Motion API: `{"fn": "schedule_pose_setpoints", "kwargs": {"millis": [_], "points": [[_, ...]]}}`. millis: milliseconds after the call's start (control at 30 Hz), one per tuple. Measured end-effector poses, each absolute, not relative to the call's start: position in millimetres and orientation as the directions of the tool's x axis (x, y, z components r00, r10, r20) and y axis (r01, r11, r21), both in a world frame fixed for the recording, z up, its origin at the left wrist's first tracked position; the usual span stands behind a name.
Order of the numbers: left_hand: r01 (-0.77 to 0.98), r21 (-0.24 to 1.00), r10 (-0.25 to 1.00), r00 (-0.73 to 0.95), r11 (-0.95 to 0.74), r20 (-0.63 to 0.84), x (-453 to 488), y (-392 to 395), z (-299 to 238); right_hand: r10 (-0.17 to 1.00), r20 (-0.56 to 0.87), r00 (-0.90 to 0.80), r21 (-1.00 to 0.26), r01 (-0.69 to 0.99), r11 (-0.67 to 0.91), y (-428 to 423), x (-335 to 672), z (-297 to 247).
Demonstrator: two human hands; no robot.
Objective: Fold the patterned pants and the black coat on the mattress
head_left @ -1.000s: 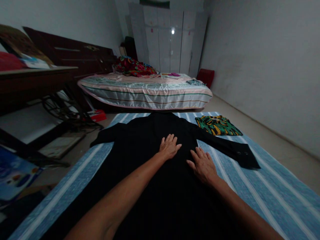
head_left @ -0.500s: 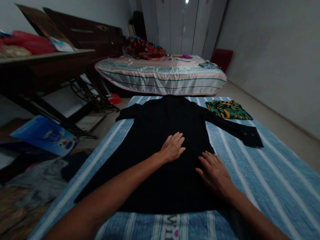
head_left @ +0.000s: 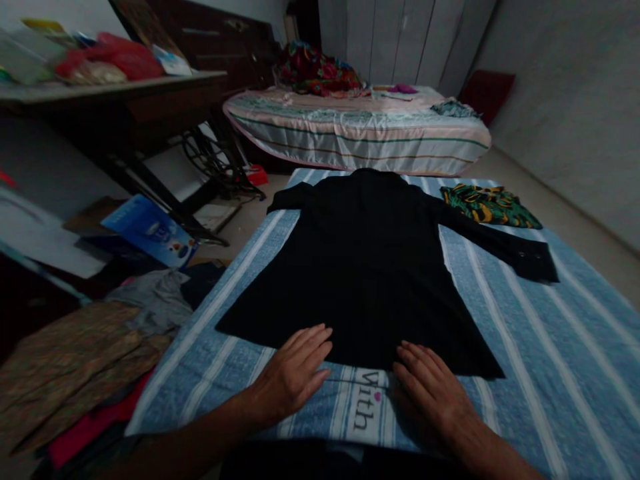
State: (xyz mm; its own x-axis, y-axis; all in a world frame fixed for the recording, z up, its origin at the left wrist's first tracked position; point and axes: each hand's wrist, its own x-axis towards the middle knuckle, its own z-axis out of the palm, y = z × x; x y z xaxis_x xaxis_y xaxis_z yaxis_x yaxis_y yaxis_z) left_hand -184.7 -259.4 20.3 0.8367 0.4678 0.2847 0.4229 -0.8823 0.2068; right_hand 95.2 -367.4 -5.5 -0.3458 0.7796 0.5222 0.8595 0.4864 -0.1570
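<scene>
A black long-sleeved shirt point(head_left: 370, 267) lies spread flat, its collar end away from me and its wide hem towards me. Its right sleeve stretches out to a buttoned cuff; the left one looks shorter, perhaps folded under. My left hand point(head_left: 295, 370) is at the hem's left part, fingers stretched out flat with the tips over the black cloth. Along the same hem, further right, my right hand point(head_left: 433, 383) has its fingers extended, tips at the cloth's edge. Neither hand grips anything. Beneath is a blue-and-white striped cover point(head_left: 505, 333).
A folded green-and-yellow patterned cloth point(head_left: 490, 205) lies at the cover's far right. Behind stands a bed point(head_left: 360, 137) with a red floral bundle point(head_left: 320, 70). To the left are a sewing-machine table point(head_left: 150, 83), a blue box point(head_left: 153, 230) and piled clothes point(head_left: 155, 297).
Both hands have drawn back from the middle of the shirt to its near hem. The shirt's lower right corner now lies spread out. My view has shifted left and down.
</scene>
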Motion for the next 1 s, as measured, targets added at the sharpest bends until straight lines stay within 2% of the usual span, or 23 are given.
{"fn": "schedule_pose_setpoints", "kwargs": {"millis": [167, 300, 467, 800, 1000], "points": [[0.436, 0.203, 0.480, 0.817, -0.877, 0.320, -188.2, -268.5, 16.2, 0.720, 0.529, -0.450, -0.139, 0.791, 0.596, -396.1, 74.6, -4.8], [0.396, 0.221, 0.448, 0.844, -0.892, 0.295, -192.3, -272.5, 20.8, 0.747, 0.511, -0.425, -0.156, 0.809, 0.567, -406.9, 67.5, -9.4], [0.301, 0.275, 0.370, 0.894, -0.913, 0.251, -195.4, -275.2, 29.8, 0.762, 0.513, -0.395, -0.142, 0.836, 0.529, -407.2, 66.2, -14.9], [0.165, 0.326, 0.204, 0.975, -0.931, 0.090, -200.6, -279.3, 33.5, 0.775, 0.424, -0.469, -0.171, 0.799, 0.577, -408.8, 64.5, -11.9], [0.104, 0.365, 0.181, 0.966, -0.925, 0.182, -201.4, -287.1, 29.1, 0.762, 0.416, -0.496, -0.211, 0.762, 0.612, -410.0, 65.5, -6.2]]}}
